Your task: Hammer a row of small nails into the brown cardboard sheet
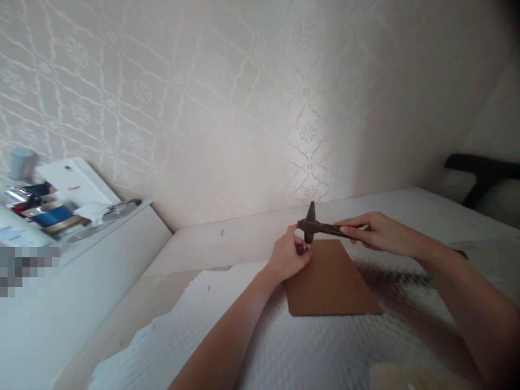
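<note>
A brown board (pixel 331 281) lies flat on the white table (pixel 252 233). My left hand (pixel 287 258) rests at the board's far left corner, its fingers pinched on a small thing I cannot make out. My right hand (pixel 376 232) is closed around the handle of a dark hammer (pixel 311 223). The hammer head hangs just above my left fingertips and the board's far edge.
Bubble wrap (pixel 317 346) covers the near part of the table under the board. A lower white shelf (pixel 73 238) at the left carries jars, a tape roll and a white box. A patterned wall rises behind. A dark chair part (pixel 483 173) shows at the right.
</note>
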### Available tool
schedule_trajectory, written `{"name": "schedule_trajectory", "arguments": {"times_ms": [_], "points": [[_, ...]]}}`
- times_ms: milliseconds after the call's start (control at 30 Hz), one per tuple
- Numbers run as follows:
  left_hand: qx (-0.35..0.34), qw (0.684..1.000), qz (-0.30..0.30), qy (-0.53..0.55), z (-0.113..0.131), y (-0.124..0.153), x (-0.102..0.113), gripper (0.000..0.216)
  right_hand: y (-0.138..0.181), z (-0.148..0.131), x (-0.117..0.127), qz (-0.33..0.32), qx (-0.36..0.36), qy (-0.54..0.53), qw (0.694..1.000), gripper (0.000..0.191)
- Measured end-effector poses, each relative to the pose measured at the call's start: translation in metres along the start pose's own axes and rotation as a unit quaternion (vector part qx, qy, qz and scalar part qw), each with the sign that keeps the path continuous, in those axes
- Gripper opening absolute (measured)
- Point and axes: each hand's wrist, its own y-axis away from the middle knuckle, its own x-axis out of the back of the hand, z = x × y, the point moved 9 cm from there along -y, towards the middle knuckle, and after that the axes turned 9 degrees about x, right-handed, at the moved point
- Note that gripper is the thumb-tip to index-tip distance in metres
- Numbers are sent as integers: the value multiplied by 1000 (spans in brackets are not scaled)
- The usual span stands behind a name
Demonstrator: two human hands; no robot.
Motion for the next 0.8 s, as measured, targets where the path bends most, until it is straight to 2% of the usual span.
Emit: {"name": "schedule_trajectory", "arguments": {"times_ms": [167,300,800], "points": [[10,1000,-22,12,0,0,0,58,1,5,-4,-15,-10,-21,1000,55],[14,999,-35,22,0,1,-1,61,1,2,-2,-3,-3,-22,1000,56],[17,998,-44,38,0,0,-2,61,1,2,-1,-9,-6,-4,1000,54]]}}
